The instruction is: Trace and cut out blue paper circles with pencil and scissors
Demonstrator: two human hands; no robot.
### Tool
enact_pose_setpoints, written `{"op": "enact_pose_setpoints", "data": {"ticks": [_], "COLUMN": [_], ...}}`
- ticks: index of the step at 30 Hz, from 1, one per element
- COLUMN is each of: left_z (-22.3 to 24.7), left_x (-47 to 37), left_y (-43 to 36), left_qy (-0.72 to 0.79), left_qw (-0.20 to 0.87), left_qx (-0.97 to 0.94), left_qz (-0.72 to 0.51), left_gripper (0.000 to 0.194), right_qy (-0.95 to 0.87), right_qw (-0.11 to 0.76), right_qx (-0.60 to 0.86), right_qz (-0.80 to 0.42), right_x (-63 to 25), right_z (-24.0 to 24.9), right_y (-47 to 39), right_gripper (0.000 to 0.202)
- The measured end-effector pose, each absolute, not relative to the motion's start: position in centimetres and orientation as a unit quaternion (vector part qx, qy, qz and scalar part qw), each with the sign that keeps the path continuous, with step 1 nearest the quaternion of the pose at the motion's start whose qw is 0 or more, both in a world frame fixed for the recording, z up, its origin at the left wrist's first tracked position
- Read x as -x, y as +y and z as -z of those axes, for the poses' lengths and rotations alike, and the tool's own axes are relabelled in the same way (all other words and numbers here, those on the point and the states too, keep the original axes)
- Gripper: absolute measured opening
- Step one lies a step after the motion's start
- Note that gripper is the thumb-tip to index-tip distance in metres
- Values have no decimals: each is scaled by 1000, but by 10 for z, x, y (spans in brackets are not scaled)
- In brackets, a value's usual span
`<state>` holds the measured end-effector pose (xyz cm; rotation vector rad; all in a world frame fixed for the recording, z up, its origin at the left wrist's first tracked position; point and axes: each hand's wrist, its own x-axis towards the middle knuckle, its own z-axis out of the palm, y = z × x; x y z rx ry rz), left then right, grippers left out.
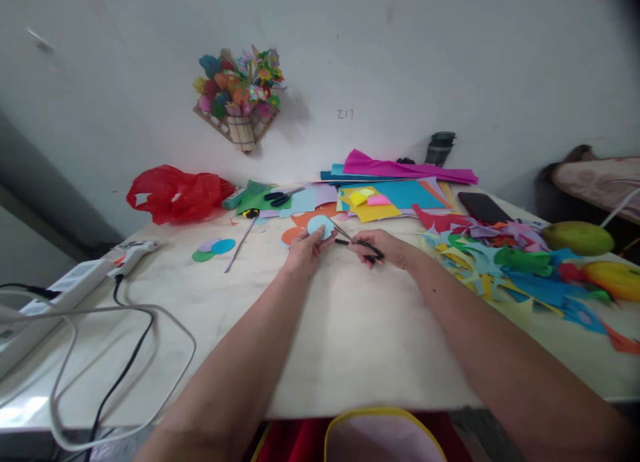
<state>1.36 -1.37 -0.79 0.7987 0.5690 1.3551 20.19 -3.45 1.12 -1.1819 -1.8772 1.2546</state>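
A round light blue paper (321, 227) is pinched in my left hand (306, 250) above the middle of the table. My right hand (376, 247) is closed around black-handled scissors (373, 251), whose blades point left and reach the right edge of the paper. Orange paper (293, 236) lies just behind my left hand. To the left, blue (223, 247), purple and green paper circles overlap on the table, beside a thin purple strip (241, 245).
Paper scraps (525, 262) and two mango-like fruits (578, 238) cover the right side, near a dark phone (484, 208). Coloured sheets (410, 194), other scissors (283, 197) and a red bag (179, 194) lie at the back. A power strip (55, 302) and cables are left.
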Motion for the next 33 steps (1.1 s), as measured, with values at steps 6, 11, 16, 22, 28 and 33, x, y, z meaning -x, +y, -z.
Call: {"op": "enact_pose_setpoints", "data": {"ticks": [6, 11, 16, 22, 28, 33], "left_z": [9, 9, 8, 8, 7, 7], "left_x": [-16, -18, -20, -22, -21, -22], "left_y": [-13, -13, -14, -15, -16, -15], "left_qy": [257, 260, 255, 261, 268, 267], "left_qw": [680, 685, 685, 687, 691, 691], "left_qx": [-341, -328, -325, -316, -310, -301], "left_qz": [-596, -597, -601, -600, -596, -600], "left_gripper": [14, 13, 14, 14, 14, 14], "right_qy": [-692, -680, -673, -666, -657, -649], "right_qw": [310, 330, 344, 351, 354, 353], "right_qx": [455, 454, 447, 453, 456, 467], "right_qz": [-466, -472, -480, -478, -485, -486], "right_x": [-195, -189, -187, -184, -182, -180], "right_z": [-6, -1, -2, -3, -5, -8], "right_y": [-32, -29, -31, -33, -35, -37], "right_gripper": [30, 28, 28, 29, 28, 26]}}
